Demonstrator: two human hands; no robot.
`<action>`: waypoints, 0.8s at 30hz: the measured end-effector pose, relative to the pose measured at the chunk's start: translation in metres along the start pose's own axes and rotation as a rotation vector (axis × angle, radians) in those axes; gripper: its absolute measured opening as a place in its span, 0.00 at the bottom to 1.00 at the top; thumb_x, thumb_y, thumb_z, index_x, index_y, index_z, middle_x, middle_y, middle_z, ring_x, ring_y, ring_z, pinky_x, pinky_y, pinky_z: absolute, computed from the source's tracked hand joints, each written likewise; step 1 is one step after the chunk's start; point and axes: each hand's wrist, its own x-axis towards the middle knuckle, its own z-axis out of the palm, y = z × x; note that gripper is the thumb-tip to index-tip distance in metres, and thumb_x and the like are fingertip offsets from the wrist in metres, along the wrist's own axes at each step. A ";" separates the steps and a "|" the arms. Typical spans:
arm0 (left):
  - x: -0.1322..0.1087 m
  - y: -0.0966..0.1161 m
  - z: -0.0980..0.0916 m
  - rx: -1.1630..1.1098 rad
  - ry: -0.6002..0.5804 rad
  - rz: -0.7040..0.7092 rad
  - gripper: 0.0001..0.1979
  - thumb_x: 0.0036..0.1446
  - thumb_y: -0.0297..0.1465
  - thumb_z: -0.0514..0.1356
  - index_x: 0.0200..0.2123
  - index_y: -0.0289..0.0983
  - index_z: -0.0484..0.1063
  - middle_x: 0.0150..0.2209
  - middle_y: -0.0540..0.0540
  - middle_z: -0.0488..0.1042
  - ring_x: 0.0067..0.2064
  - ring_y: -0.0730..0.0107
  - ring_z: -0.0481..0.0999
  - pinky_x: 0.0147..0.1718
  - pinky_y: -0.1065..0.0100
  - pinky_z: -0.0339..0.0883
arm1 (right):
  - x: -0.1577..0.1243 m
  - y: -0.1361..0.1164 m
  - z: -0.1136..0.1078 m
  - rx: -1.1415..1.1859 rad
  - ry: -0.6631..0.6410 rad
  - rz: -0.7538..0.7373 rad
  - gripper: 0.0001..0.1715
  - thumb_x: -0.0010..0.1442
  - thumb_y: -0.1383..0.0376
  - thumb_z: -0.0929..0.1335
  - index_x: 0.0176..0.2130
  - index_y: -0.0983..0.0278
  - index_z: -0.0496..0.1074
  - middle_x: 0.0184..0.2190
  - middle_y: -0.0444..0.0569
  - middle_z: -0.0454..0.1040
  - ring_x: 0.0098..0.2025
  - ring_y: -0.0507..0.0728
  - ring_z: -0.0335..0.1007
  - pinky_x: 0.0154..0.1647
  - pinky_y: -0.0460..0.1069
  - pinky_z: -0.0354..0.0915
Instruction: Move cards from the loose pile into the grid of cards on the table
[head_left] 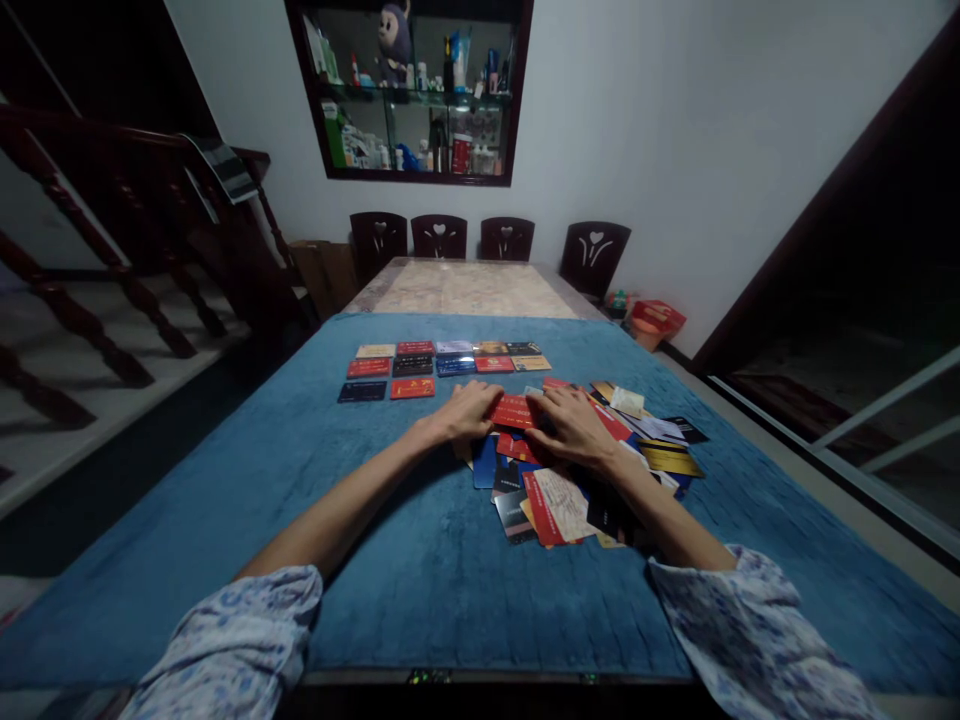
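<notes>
Both my hands rest on a loose pile of plastic cards (585,470) on a blue cloth (405,540). My left hand (469,410) lies at the pile's left edge, fingers curled and touching a red card (512,410). My right hand (574,425) lies on top of the pile, its fingers stretched toward the same red card. Whether either hand grips that card is unclear. Beyond the hands, several cards are laid out in neat rows (442,368), red, dark, blue and tan ones.
The blue cloth covers the near part of a long marble-topped table (465,288). Dark wooden chairs (506,238) stand at the far end under a glass wall cabinet (412,90). A wooden stair rail (112,200) is at left, a red bag (656,320) on the floor at right.
</notes>
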 end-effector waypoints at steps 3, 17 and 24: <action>-0.008 -0.006 -0.003 -0.006 0.014 -0.002 0.20 0.57 0.32 0.61 0.54 0.39 0.67 0.50 0.39 0.72 0.52 0.52 0.68 0.49 0.54 0.64 | 0.005 -0.006 -0.001 0.000 0.006 -0.013 0.28 0.63 0.52 0.65 0.57 0.64 0.69 0.47 0.59 0.75 0.49 0.65 0.65 0.48 0.57 0.56; -0.043 -0.041 -0.029 0.068 0.074 -0.010 0.22 0.54 0.30 0.64 0.54 0.39 0.70 0.53 0.38 0.68 0.56 0.49 0.63 0.51 0.49 0.63 | 0.051 -0.036 -0.007 -0.040 -0.070 -0.068 0.29 0.61 0.51 0.68 0.57 0.63 0.69 0.49 0.59 0.70 0.51 0.65 0.60 0.43 0.54 0.56; -0.060 -0.073 -0.037 0.098 0.094 -0.063 0.24 0.54 0.30 0.64 0.55 0.38 0.69 0.54 0.37 0.68 0.57 0.48 0.64 0.53 0.47 0.62 | 0.089 -0.056 -0.006 -0.026 -0.146 -0.095 0.28 0.60 0.52 0.69 0.56 0.62 0.70 0.51 0.59 0.70 0.54 0.67 0.61 0.47 0.56 0.59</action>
